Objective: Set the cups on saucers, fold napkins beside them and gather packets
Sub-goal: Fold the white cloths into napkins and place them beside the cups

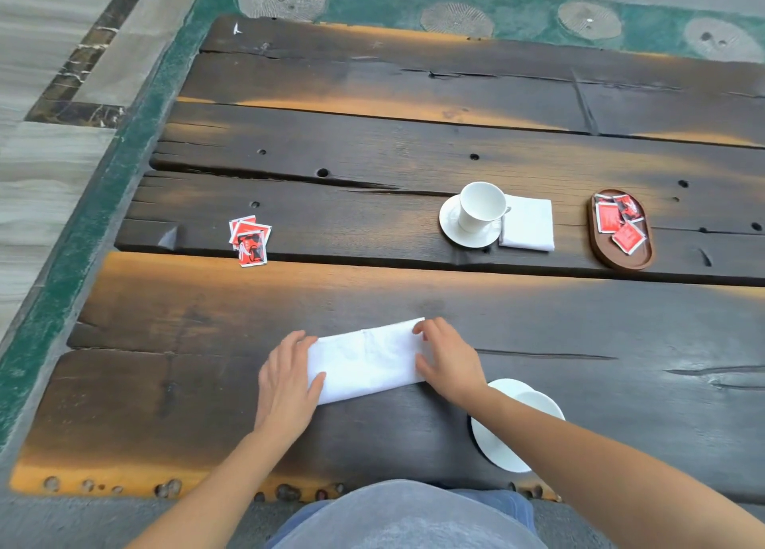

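A white napkin [366,360] lies folded into a long strip on the dark wooden table [372,134], near the front edge. My left hand [287,376] pinches its left end and my right hand [449,358] pinches its right end. Under my right forearm sits a white saucer [494,441] with a cup [538,399] on it, mostly hidden. Farther back, a white cup [480,205] stands on its saucer [451,227] with a folded napkin [529,223] touching its right side. Red packets [249,239] lie loose at the left.
A brown oval tray [645,258] at the right holds several red packets [619,221]. Beyond the table's left edge is a green border and stone floor. My lap shows below the front edge.
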A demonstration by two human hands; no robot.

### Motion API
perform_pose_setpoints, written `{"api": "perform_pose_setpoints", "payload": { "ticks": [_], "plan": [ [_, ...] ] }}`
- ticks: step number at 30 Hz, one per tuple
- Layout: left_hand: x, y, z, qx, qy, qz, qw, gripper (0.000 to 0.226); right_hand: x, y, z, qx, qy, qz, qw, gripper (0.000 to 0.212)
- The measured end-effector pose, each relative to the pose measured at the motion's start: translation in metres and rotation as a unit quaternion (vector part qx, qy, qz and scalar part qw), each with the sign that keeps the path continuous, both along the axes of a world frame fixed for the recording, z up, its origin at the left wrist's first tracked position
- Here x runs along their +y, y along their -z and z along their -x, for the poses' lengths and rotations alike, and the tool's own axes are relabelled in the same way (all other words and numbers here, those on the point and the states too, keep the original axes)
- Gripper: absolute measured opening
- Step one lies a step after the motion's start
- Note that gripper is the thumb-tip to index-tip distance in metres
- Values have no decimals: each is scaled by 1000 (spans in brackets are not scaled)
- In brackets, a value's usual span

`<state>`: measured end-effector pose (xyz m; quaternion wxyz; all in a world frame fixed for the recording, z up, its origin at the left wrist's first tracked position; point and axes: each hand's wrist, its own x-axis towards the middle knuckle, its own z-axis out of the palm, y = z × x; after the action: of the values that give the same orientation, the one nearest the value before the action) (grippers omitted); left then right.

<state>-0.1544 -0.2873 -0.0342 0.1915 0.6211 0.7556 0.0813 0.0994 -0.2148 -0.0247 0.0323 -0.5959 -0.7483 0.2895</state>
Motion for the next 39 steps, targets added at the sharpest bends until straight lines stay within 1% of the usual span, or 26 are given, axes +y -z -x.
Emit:
{"api": "perform_pose_setpoints", "payload": {
  "ticks": [2,5,7,9,11,14,18,23,28,34,39],
  "plan": [
    [4,-3,-10,34,75,8,997,52,0,-2,12,-17,-73,-9,997,44],
    [9,-2,-25,77,143,38,986,62,-5,-1,31,-62,-197,-9,978,56],
    [10,2,-30,113,166,85,976,66,-10,3,40,-66,-230,15,971,58],
    [12,5,-30,128,162,120,971,67,-11,6,45,-70,-236,28,969,59],
    [13,7,-28,126,155,136,971,68,-11,10,45,-98,-250,20,963,60],
    [13,12,-24,120,157,143,970,69,-11,15,40,-127,-258,17,958,62],
    [12,18,-20,122,158,150,968,72,-10,19,35,-142,-254,22,956,64],
    [10,22,-13,121,159,150,968,75,-7,17,26,-144,-241,34,959,65],
    [3,26,3,126,155,136,970,77,1,13,-5,-155,-236,29,959,64],
    [-1,26,10,122,152,133,972,78,4,13,-18,-130,-228,37,964,77],
    [3,21,7,126,153,139,970,78,4,16,-18,-121,-220,44,967,80]
  ]
}}
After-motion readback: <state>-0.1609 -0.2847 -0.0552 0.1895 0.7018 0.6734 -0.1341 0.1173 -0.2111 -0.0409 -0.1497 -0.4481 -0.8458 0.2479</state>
